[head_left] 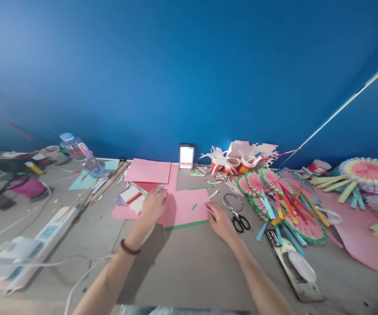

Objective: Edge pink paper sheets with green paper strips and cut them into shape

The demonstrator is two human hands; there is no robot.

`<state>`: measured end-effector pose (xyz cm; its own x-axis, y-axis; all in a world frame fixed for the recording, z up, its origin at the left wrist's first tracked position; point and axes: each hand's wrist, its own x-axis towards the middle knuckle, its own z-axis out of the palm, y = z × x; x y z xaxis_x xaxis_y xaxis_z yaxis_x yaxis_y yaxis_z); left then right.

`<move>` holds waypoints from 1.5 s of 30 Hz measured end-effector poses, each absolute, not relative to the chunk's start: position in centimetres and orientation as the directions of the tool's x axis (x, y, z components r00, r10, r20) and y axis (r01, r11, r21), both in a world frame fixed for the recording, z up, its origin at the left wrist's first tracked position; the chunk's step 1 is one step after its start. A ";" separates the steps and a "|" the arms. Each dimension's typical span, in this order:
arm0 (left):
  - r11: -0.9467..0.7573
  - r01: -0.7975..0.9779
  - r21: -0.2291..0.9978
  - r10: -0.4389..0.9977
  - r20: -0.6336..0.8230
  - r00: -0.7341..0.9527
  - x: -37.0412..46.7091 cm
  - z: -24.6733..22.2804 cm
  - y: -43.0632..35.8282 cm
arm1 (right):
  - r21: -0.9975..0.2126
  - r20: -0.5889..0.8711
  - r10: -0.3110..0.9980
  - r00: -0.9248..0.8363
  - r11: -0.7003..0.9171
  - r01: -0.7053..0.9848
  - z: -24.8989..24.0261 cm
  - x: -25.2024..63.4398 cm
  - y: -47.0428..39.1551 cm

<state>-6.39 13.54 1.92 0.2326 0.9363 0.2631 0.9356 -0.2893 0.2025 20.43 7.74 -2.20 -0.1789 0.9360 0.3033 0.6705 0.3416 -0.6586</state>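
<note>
A pink sheet (184, 209) with a green strip along its near edge lies flat on the grey table, a small green scrap (194, 207) on top of it. My right hand (220, 219) touches the sheet's right edge, its fingers bent together; whether they pinch the paper is too small to tell. My left hand (154, 203), with a beaded bracelet on the wrist, is over the sheet's left side beside a plastic packet (132, 197). Its fingers are partly spread, with nothing visible in them. Behind the packet lies a stack of pink paper (147, 170).
Black-handled scissors (241, 223), pleated paper fans (277, 188) and a phone (302, 273) lie to the right. A power strip (46, 238) and bottle (77, 148) are at left. Paper cups (231, 165) and a small screen (186, 156) stand at the blue wall.
</note>
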 end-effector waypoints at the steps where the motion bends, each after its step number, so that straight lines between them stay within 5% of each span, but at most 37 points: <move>1: -0.269 0.942 0.199 0.941 0.265 0.212 -7.0 2.4 14.2 | -0.658 0.303 0.937 -0.174 0.337 0.674 -2.2 20.4 7.7; 8: -0.005 0.997 0.079 0.952 0.304 -0.019 -10.8 2.1 19.2 | -0.662 0.310 0.937 -0.158 0.332 0.672 -2.0 20.5 7.7; 15: 0.028 0.988 0.149 0.933 0.352 -0.080 -11.7 0.0 20.5 | -0.663 0.315 0.934 -0.165 0.342 0.667 -2.0 20.6 7.8; 20: 0.107 0.861 0.497 0.779 0.497 -0.384 -11.8 0.7 20.5 | -0.661 0.313 0.936 -0.161 0.336 0.671 -2.3 20.7 7.9; 25: -0.044 0.680 0.732 0.665 0.530 -0.526 -12.1 1.5 20.4 | -0.648 0.322 0.932 -0.163 0.343 0.680 -2.3 20.8 7.9; 29: -0.015 0.844 0.537 0.759 0.555 -0.340 -11.4 0.9 20.3 | -0.636 0.329 0.929 -0.171 0.352 0.687 -2.5 20.8 7.9; 35: -0.046 0.976 0.211 0.926 0.375 -0.038 -9.3 -0.1 19.9 | -0.636 0.333 0.927 -0.172 0.355 0.685 -2.5 20.8 7.9; 39: -0.066 0.981 0.181 0.939 0.344 -0.001 -8.6 0.5 19.4 | -0.634 0.330 0.925 -0.187 0.364 0.683 -2.5 20.8 7.9; 45: 0.172 0.943 0.284 0.899 0.346 -0.268 -10.3 2.2 18.9 | -0.623 0.335 0.922 -0.192 0.370 0.689 -2.6 20.8 7.9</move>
<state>-10.32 18.91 2.15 -0.2680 0.8992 0.3458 0.9433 0.1720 0.2837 20.81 7.91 -2.59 -0.1920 0.9224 0.3352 0.6892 0.3698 -0.6231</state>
